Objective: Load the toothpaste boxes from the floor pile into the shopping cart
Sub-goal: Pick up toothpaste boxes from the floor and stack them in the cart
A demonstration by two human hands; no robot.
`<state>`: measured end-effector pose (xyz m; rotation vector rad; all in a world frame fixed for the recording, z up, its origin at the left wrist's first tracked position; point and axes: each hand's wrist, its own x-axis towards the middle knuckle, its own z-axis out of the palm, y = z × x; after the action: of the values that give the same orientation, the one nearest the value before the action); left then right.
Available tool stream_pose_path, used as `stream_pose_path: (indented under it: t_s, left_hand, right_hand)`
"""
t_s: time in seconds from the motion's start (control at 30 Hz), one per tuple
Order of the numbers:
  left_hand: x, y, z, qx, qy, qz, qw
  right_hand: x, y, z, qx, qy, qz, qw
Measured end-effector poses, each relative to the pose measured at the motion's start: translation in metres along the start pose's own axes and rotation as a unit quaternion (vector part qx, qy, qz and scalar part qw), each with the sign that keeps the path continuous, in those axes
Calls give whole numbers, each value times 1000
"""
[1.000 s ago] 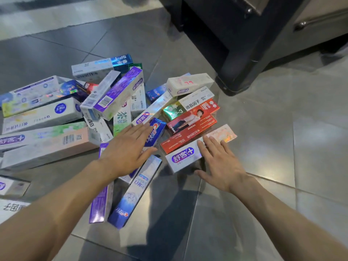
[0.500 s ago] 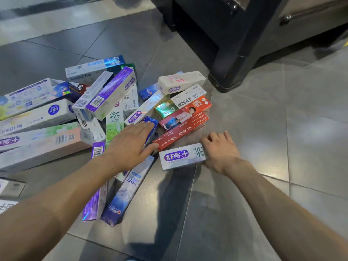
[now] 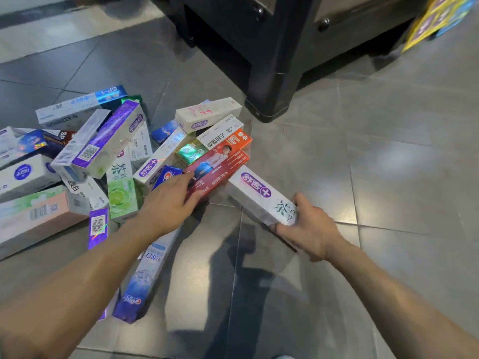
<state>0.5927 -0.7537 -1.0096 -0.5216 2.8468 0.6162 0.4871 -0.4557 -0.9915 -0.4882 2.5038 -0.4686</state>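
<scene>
A pile of toothpaste boxes (image 3: 108, 156) lies on the grey tiled floor, spread from the left edge to the middle. My right hand (image 3: 308, 229) grips the near end of a white box with a purple logo (image 3: 256, 194), lifted and tilted off the floor. My left hand (image 3: 168, 203) reaches onto a red box (image 3: 217, 172) at the pile's near side, fingers on top and thumb against its near end. A long blue and white box (image 3: 145, 278) lies under my left forearm. No shopping cart is in view.
A dark metal cabinet (image 3: 269, 73) stands on the floor just behind the pile, its corner foot close to the boxes. Bright yellow and blue packaging (image 3: 435, 19) shows at the top right. Bare tile stretches to the right.
My right hand has closed round the white box and raised it, swinging it to point away from me. My left hand has slid right from the blue box onto the red box.
</scene>
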Motion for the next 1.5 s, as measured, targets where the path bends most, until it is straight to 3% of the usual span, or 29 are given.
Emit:
stream_pose_path:
  t_s: [0.17, 0.33, 0.43, 0.53, 0.7, 0.9, 1.07, 1.33, 1.5]
  left_hand:
    - [16, 33, 15, 6, -9, -18, 1000]
    - [28, 58, 29, 27, -13, -59, 998]
    - [32, 70, 41, -5, -27, -94, 995]
    - [33, 68, 45, -146, -29, -129, 980]
    - [7, 81, 16, -477, 24, -154, 865]
    - [-39, 129, -107, -643, 49, -151, 749]
    - [-107, 190, -252, -637, 56, -129, 758]
    - [-241, 321, -523, -602, 108, -81, 787]
    - [-307, 381, -653, -613, 112, -76, 779]
  right_hand:
    - [-4, 3, -4, 190, 54, 45, 979]
    - [-8, -5, 2, 442, 11, 65, 894]
    - [-8, -9, 5, 494, 5, 68, 867]
    - [-6, -15, 6, 496, 15, 64, 866]
    - [-1, -41, -19, 531, 44, 62, 844]
    - [-51, -114, -103, 563, 13, 19, 826]
    - [-141, -193, -221, 605, -18, -13, 796]
    - [-319, -319, -447, 585, -26, -78, 807]
    - [-410, -376, -564, 606, -48, -144, 781]
